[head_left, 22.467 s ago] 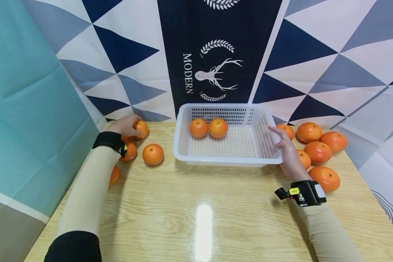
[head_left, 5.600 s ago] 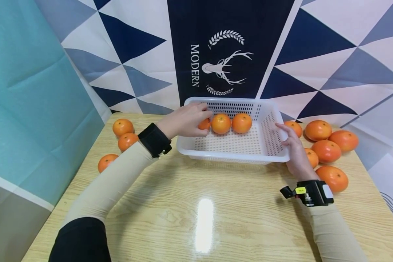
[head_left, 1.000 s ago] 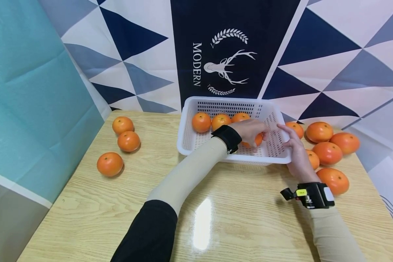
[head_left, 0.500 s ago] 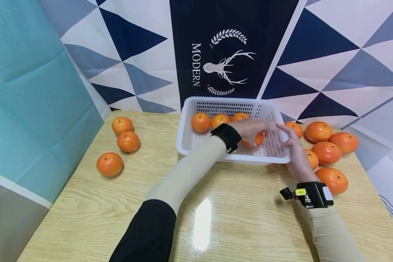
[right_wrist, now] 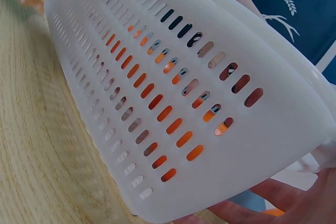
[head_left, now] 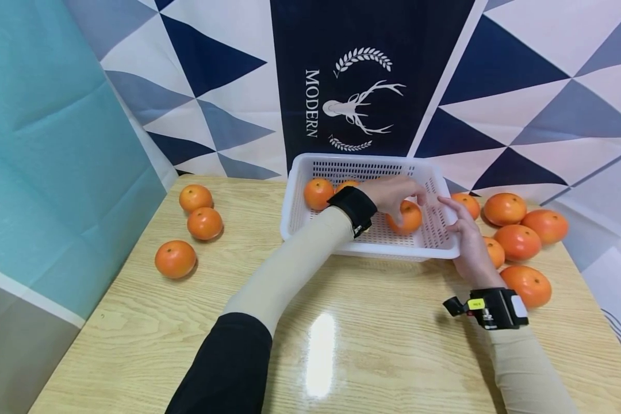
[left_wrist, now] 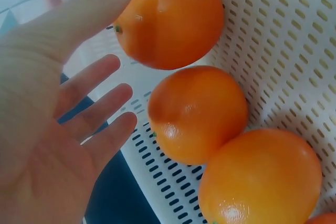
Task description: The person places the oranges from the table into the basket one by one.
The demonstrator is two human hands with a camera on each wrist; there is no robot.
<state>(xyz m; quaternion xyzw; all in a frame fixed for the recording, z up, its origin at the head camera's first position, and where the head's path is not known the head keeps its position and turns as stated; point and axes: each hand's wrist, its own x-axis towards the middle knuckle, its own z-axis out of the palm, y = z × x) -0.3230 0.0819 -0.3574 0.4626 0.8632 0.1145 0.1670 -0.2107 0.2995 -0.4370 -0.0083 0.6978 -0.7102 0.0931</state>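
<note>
A person's left hand (head_left: 390, 192), fingers apart, reaches across the white basket (head_left: 372, 250), thumb over an orange (head_left: 411, 218) near the front right corner; contact is hard to judge from here. The right hand (head_left: 471, 250) grips the basket's right end, just outside that fruit. The basket lies lengthwise left to right, other oranges (head_left: 318, 194) along its back. Three loose oranges (head_left: 175, 259) sit well leftward; more fruit (head_left: 517, 242) crowds the right.

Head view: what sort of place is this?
Probably a makeshift filming booth, though I can't be sure: a wood-grain table, printed hangings close behind it, and a wrist-worn camera.
</note>
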